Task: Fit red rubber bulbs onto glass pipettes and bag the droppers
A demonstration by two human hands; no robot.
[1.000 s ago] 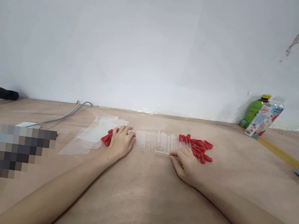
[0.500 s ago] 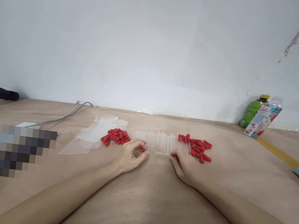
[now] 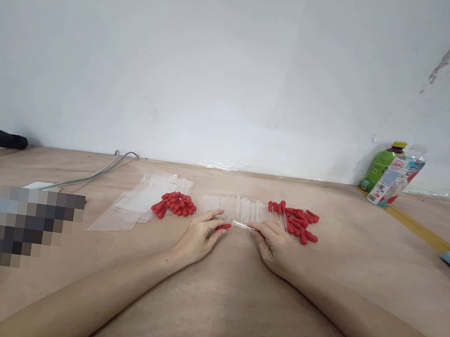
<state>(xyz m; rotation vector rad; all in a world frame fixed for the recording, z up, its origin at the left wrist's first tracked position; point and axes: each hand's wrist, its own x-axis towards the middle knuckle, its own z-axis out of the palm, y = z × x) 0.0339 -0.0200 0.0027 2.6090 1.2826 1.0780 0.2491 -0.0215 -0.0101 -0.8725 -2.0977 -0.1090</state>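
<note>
Left hand (image 3: 199, 240) pinches a small red rubber-looking bulb (image 3: 224, 226) between thumb and fingers, one finger lifted above it. Right hand (image 3: 276, 244), at three o'clock from the left, has thumb and fingertips closed on a thin, clear, straight tube (image 3: 243, 225). The bulb's narrow end points to three o'clock, tipped slightly towards two; the tube's free end points to nine, tipped slightly towards ten. Those two ends face each other just apart, their long axes close to one line, the bulb perhaps a touch lower. Each piece belongs to its own hand, so neither arm must reach across; the gap lies about midway between them.

At twelve o'clock, just beyond the gap, a row of thin clear tubes (image 3: 211, 206) lies side by side on the pale wooden bench (image 3: 207, 304), lengthwise away from the person. These are the closest things that a hand could brush. At ten o'clock from the left hand sits a heap of red bulbs (image 3: 176, 204), beside and partly over flat clear plastic bags (image 3: 133, 200). At one o'clock from the right hand, more red bulbs (image 3: 301, 223) lie in a loose cluster; some appear seated on tube ends, though how many I cannot tell. Well apart, around two o'clock, a green yellow-capped bottle (image 3: 379, 168) stands behind a leaning clear labelled bottle (image 3: 395, 182).
</note>
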